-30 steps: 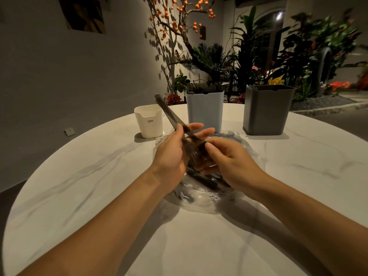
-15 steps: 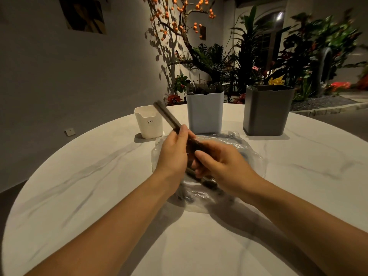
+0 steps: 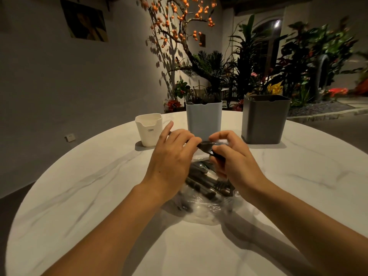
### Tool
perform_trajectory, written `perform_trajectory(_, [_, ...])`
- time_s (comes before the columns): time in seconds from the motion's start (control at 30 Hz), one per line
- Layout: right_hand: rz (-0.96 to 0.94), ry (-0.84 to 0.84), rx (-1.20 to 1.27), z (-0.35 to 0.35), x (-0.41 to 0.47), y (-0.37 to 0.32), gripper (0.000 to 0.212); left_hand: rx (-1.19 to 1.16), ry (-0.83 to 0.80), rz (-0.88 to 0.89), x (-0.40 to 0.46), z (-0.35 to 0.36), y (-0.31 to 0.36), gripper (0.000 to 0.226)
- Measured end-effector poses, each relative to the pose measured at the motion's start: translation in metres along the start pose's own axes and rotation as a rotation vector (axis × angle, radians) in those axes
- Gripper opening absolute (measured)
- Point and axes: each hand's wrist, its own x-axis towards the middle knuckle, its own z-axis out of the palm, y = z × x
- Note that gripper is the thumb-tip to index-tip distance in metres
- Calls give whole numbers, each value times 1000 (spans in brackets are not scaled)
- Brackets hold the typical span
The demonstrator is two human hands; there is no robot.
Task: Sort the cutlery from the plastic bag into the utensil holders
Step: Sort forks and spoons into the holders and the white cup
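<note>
Both forearms reach forward and converge above the plastic bag (image 3: 201, 208), where the left hand (image 3: 171, 158), fingers curled and index raised, and the right hand (image 3: 237, 158) seem to pinch one dark utensil (image 3: 207, 146) between them.

- Round table (image 3: 83, 196), white marble top w/ grey veins, takes most of lower half.
- Wall (image 3: 49, 76) at 10 o'clock, plain grey, dim; framed picture (image 3: 85, 20) hangs at 11, small white socket (image 3: 69, 137) low at 9.
- Bare tree (image 3: 179, 26) w/ orange fruits at 12, lit warm, shadow falls on wall.
- Green plants (image 3: 298, 56) w/ red and yellow flowers at 1–2 o'clock, arched window (image 3: 266, 46) behind.
- Gravel bed (image 3: 318, 108) w/ stone edge at 3; floor dark.
</note>
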Motion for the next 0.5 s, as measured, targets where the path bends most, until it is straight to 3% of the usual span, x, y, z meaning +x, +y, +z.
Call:
perform_trajectory(0.17, [106,-66,37,-2,18,-19,18,-155,-121,31,12,-8,-8,21])
perform_trajectory(0.23, [135,-94,63,-3,26,-27,17,-186,-144,26,19,-11,-9,9])
perform_trajectory(0.3, [146,-96,139,-4,32,-34,29,-331,-182,-114,27,-13,-10,12])
perform_trajectory(0.37, [105,-19,158,-6,42,-42,37,-617,-244,-324,40,-15,-12,20])
perform_trajectory(0.47, [-97,66,-88,-12,58,-46,13,-952,-251,-521,59,-18,-14,25])
perform_trajectory(0.5, [-163,63,-164,-14,64,-46,16,-1018,-252,-554,65,-19,-15,26])
